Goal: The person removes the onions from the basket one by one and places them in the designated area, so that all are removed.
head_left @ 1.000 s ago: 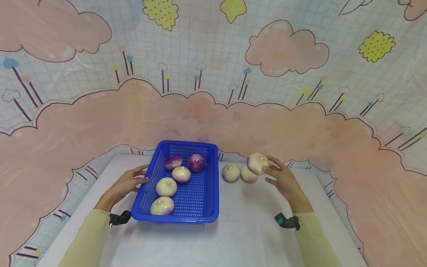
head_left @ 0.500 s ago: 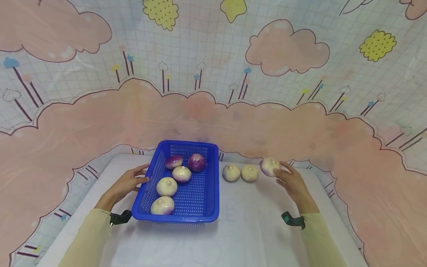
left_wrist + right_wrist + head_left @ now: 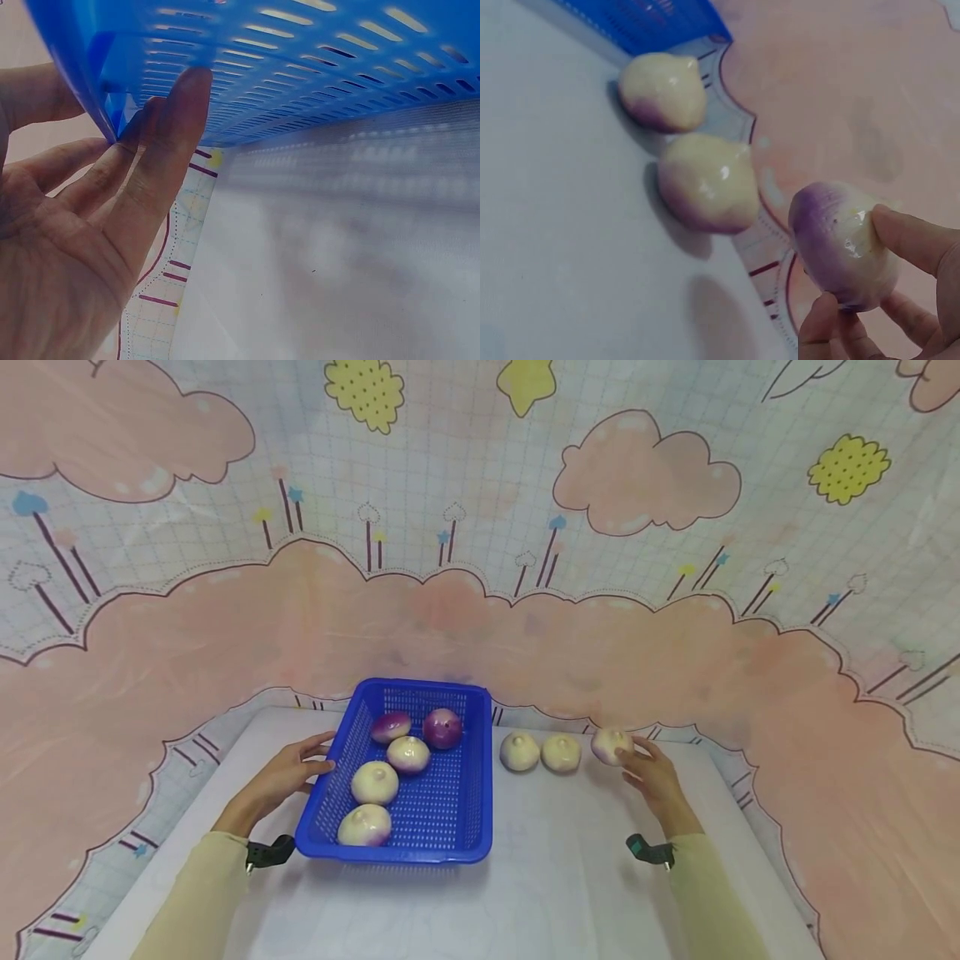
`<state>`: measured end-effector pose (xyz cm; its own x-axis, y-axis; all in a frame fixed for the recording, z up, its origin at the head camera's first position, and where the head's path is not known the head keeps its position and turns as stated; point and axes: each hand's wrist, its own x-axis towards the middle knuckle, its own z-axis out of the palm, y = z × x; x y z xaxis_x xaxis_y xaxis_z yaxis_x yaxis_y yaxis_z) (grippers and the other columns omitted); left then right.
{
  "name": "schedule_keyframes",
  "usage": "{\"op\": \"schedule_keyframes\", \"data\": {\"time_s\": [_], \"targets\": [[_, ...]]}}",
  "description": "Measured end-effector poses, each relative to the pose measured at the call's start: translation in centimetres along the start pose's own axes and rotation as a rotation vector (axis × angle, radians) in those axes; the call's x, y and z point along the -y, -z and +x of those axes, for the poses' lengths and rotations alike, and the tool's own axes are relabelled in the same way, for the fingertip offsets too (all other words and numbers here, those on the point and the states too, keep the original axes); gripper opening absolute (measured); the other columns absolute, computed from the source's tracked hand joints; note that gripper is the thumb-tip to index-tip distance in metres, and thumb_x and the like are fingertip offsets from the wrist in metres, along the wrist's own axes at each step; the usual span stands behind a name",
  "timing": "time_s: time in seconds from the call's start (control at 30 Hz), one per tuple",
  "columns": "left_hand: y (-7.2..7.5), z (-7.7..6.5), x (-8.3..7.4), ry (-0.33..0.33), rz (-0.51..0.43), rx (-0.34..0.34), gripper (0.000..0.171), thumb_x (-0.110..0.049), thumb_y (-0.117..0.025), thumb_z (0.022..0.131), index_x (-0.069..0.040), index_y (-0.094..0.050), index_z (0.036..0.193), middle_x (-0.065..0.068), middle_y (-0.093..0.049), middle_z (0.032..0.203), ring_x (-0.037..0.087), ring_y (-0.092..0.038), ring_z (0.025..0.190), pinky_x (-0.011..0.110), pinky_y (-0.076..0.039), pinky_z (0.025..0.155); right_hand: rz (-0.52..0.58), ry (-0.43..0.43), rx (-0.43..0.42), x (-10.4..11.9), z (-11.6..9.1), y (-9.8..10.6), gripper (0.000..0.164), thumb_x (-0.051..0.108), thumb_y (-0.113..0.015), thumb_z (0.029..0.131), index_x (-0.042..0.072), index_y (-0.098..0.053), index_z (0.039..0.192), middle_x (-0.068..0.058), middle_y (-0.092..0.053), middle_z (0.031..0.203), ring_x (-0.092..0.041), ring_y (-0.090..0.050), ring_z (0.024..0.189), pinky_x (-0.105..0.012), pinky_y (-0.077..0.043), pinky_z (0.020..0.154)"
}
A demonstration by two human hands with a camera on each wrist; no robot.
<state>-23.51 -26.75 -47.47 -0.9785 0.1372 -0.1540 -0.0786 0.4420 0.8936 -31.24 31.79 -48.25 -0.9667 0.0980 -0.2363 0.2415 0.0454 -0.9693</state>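
My right hand (image 3: 654, 777) pinches a white-and-purple onion (image 3: 611, 747) between thumb and fingers at the table's back right. In the right wrist view this onion (image 3: 840, 244) stands a little apart from its shadow. To its left, two pale onions (image 3: 520, 752) (image 3: 561, 752) sit side by side on the table. My left hand (image 3: 281, 775) rests against the left side of a blue plastic basket (image 3: 483, 777). Its fingers (image 3: 161, 165) are nearly straight along the slotted wall in the left wrist view. Several onions lie in the basket, including a purple one (image 3: 442, 728) and a white one (image 3: 364, 825).
The white table (image 3: 547, 893) has its back edge against a patterned cloth (image 3: 480, 635) with clouds and stars. A dark wrist camera (image 3: 270, 852) is strapped to the left wrist and another dark camera (image 3: 649, 851) to the right.
My right hand has carried its onion rightward past the two pale onions, then down toward the table. The left hand and the basket have stayed in place.
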Motion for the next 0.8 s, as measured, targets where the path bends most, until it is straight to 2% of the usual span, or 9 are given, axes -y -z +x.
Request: {"op": "schedule_keyframes", "data": {"time_s": [0.1, 0.23, 0.33, 0.47, 0.63, 0.7, 0.8], "targets": [[0.0, 0.0, 0.1, 0.002, 0.004, 0.0, 0.069, -0.019, -0.055, 0.099, -0.006, -0.02, 0.156, 0.033, -0.04, 0.146, 0.035, -0.063, 0.113, 0.046, -0.059, 0.087, -0.009, -0.038, -0.015, -0.9, 0.8, 0.0, 0.072, 0.023, -0.067, 0.093, 0.01, -0.029, 0.153, -0.001, -0.056, 0.12, 0.001, -0.063, 0.085, -0.029, -0.052, 0.097], [0.0, 0.0, 0.2, 0.003, -0.007, -0.004, 0.069, -0.019, -0.055, 0.099, -0.006, -0.021, 0.156, 0.033, -0.041, 0.146, 0.035, -0.063, 0.113, 0.045, -0.059, 0.087, -0.055, -0.054, -0.034, -1.8, 1.4, -0.1, 0.073, 0.025, -0.066, 0.094, 0.009, -0.028, 0.154, -0.011, -0.052, 0.132, -0.007, -0.058, 0.098, -0.037, -0.046, 0.104], [-0.1, 0.0, 0.3, 0.004, -0.016, 0.002, 0.069, -0.019, -0.056, 0.099, -0.006, -0.02, 0.157, 0.033, -0.04, 0.146, 0.035, -0.063, 0.113, 0.046, -0.059, 0.087, -0.085, -0.059, -0.053, -2.3, 1.7, -0.3, 0.073, 0.025, -0.065, 0.094, 0.008, -0.027, 0.154, -0.016, -0.047, 0.14, -0.015, -0.051, 0.108, -0.035, -0.045, 0.1], [-0.2, 0.0, 0.3, 0.003, -0.016, 0.01, 0.07, -0.021, -0.056, 0.099, -0.007, -0.02, 0.157, 0.033, -0.039, 0.147, 0.037, -0.062, 0.115, 0.047, -0.058, 0.088, -0.094, -0.078, -0.075, -2.7, 2.2, -0.5, 0.072, 0.025, -0.064, 0.095, 0.009, -0.028, 0.155, -0.017, -0.043, 0.145, -0.019, -0.05, 0.113, -0.028, -0.046, 0.092], [-0.1, 0.0, 0.2, 0.001, -0.003, 0.002, 0.069, -0.021, -0.056, 0.099, -0.007, -0.021, 0.157, 0.032, -0.04, 0.147, 0.038, -0.062, 0.116, 0.047, -0.058, 0.088, -0.064, -0.095, -0.079, -3.1, 2.8, -0.7, 0.074, 0.025, -0.065, 0.095, 0.01, -0.026, 0.156, -0.02, -0.036, 0.152, -0.025, -0.047, 0.123, -0.033, -0.044, 0.101], [0.0, 0.0, 0.2, 0.002, -0.003, -0.001, 0.069, -0.021, -0.056, 0.099, -0.007, -0.021, 0.157, 0.032, -0.04, 0.147, 0.039, -0.061, 0.116, 0.047, -0.058, 0.088, -0.066, -0.098, -0.085, -3.2, 3.0, -0.7, 0.076, 0.026, -0.066, 0.094, 0.009, -0.026, 0.155, -0.02, -0.037, 0.152, -0.024, -0.048, 0.122, -0.034, -0.044, 0.103], [0.1, 0.0, 0.2, 0.004, -0.003, 0.0, 0.069, -0.021, -0.056, 0.099, -0.008, -0.02, 0.157, 0.032, -0.039, 0.148, 0.04, -0.061, 0.117, 0.047, -0.058, 0.089, -0.079, -0.1, -0.103, -3.3, 3.2, -0.8, 0.075, 0.026, -0.068, 0.093, 0.008, -0.029, 0.154, -0.015, -0.052, 0.137, -0.016, -0.057, 0.107, -0.028, -0.048, 0.094]]}}
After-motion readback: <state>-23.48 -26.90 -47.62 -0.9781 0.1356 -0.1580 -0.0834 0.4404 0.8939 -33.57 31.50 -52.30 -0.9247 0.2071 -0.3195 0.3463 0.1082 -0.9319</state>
